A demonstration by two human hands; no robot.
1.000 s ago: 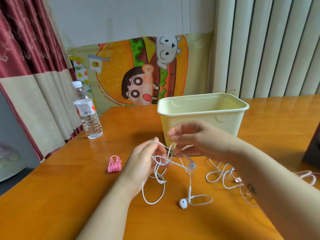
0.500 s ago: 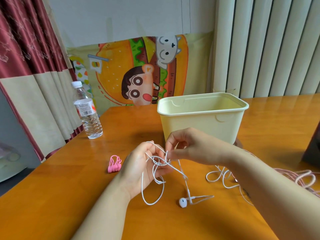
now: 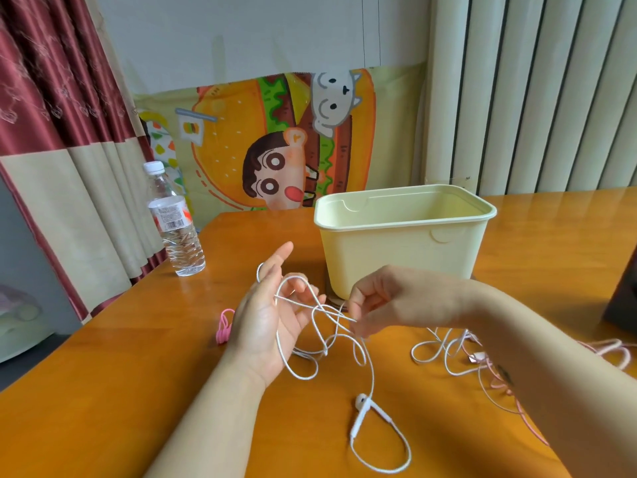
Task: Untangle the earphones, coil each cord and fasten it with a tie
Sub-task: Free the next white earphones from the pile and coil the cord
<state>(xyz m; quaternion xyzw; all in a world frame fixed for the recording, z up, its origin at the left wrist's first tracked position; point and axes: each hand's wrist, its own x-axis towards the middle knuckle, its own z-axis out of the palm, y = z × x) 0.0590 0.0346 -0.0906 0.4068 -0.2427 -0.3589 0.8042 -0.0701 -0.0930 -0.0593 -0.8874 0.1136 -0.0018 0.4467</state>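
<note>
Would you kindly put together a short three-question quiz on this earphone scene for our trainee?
1. True or false: the bottle stands left of the tub.
2. The right hand pinches: A) the white cord; B) a tie; C) the bottle.
3. Fill in: the ties lying by the left hand are coloured ____.

Key: 1 true; 2 A; 3 pink.
</note>
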